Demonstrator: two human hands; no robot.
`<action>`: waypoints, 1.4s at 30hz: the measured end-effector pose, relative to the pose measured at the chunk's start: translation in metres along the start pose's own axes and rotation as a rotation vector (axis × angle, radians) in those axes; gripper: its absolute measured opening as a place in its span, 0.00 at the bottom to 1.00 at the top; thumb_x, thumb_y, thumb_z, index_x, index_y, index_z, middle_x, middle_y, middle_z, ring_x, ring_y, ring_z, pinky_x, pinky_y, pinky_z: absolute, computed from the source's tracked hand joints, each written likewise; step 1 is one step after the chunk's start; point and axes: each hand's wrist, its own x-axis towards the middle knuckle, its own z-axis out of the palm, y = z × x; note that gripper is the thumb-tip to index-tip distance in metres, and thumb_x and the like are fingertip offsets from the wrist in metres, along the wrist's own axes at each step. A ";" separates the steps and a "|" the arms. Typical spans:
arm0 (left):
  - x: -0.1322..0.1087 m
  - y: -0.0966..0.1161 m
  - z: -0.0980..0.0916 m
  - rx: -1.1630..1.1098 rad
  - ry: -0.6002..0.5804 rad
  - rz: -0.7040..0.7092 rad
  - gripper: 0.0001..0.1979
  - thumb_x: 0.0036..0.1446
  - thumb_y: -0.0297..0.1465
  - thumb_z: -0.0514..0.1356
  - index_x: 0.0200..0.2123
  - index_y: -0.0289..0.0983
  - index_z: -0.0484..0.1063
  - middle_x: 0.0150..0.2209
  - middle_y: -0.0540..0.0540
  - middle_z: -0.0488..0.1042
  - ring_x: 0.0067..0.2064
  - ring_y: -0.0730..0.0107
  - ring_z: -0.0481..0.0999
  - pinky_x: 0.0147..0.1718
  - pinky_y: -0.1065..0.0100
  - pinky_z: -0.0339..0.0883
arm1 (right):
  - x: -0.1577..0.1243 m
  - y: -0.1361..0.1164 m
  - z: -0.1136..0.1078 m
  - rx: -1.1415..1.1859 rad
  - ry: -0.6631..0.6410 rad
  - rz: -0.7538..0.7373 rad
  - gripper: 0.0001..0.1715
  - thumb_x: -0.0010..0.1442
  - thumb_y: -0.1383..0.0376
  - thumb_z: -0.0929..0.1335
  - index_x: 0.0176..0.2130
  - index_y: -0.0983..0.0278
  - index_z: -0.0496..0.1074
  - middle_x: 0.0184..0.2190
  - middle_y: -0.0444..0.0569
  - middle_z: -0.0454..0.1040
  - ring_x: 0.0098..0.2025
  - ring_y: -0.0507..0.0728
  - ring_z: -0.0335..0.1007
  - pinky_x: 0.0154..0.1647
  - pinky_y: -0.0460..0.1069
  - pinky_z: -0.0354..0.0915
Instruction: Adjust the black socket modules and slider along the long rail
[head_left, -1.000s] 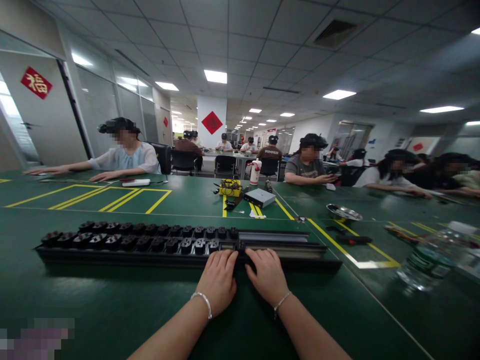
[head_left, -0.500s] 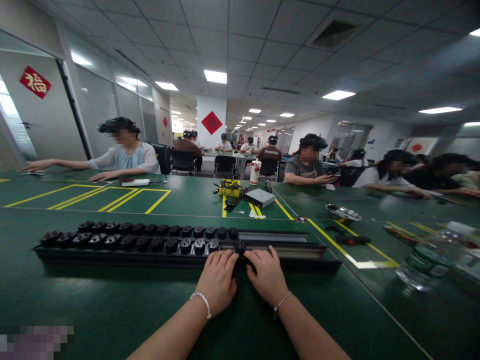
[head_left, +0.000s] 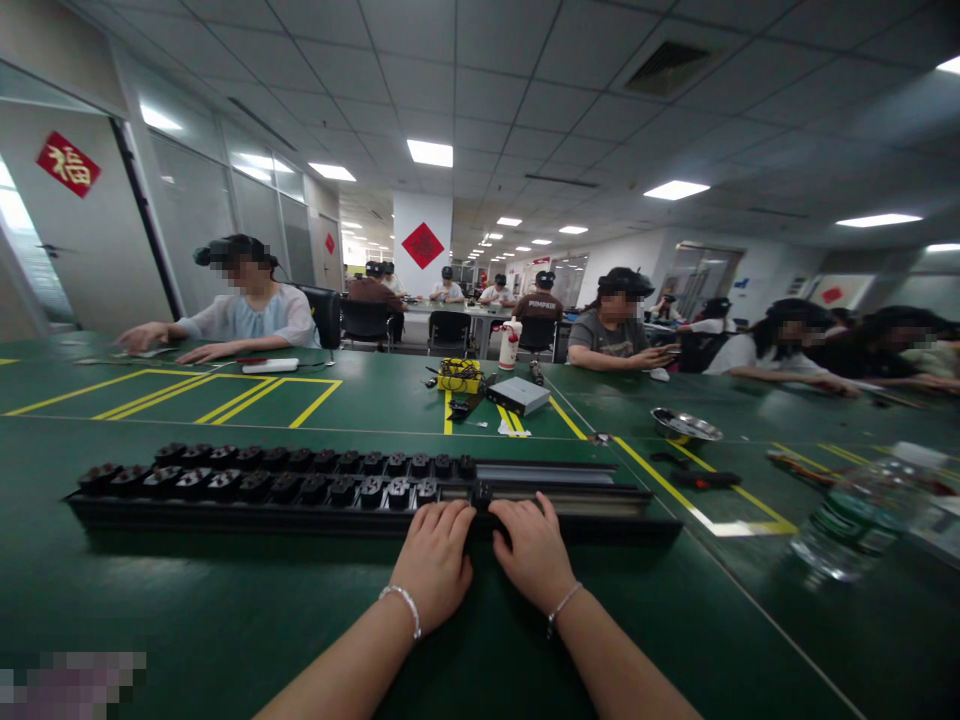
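Note:
A long black rail strip [head_left: 247,515] lies across the table in front of me, its two channels lined with several black socket modules [head_left: 285,487]. One separate socket module [head_left: 481,493] stands in the front channel, right of the filled stretch. My left hand [head_left: 435,560] is closed with curled fingers over the rail's front edge, fingertips at this module's left side. On its right side, my right hand [head_left: 531,545] bends its fingers over the same edge. Both thumbs hang lower, in front of the rail. The exact fingertip contact is partly hidden.
A water bottle [head_left: 862,515] stands at right, near a metal bowl [head_left: 686,425]. Farther back are a grey box [head_left: 517,395], a yellow box with cables [head_left: 460,376] and a white bottle [head_left: 510,345]. People sit across the table, one person's hand [head_left: 146,337] at far left.
My hands and the socket module between them stay in place. Across the table at left, a person's outstretched hand has drawn in toward their body.

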 end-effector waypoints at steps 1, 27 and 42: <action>0.000 0.000 0.000 -0.001 -0.002 -0.002 0.25 0.45 0.25 0.53 0.50 0.39 0.61 0.52 0.45 0.64 0.52 0.62 0.60 0.54 0.57 0.48 | 0.000 0.000 0.000 -0.009 0.001 0.003 0.15 0.54 0.68 0.61 0.42 0.56 0.66 0.41 0.44 0.73 0.43 0.54 0.64 0.57 0.59 0.39; 0.001 0.001 -0.003 -0.022 -0.010 -0.013 0.25 0.45 0.24 0.53 0.50 0.40 0.61 0.51 0.47 0.65 0.52 0.62 0.60 0.54 0.57 0.49 | 0.001 -0.001 0.001 -0.007 0.012 0.032 0.14 0.53 0.67 0.62 0.41 0.57 0.66 0.38 0.43 0.73 0.41 0.54 0.65 0.56 0.56 0.41; 0.001 0.002 -0.004 -0.035 -0.020 -0.017 0.27 0.45 0.25 0.52 0.52 0.40 0.59 0.52 0.48 0.65 0.52 0.61 0.59 0.54 0.57 0.49 | 0.001 0.000 0.001 0.016 0.025 0.040 0.13 0.53 0.68 0.61 0.40 0.58 0.66 0.37 0.44 0.73 0.40 0.53 0.64 0.55 0.55 0.42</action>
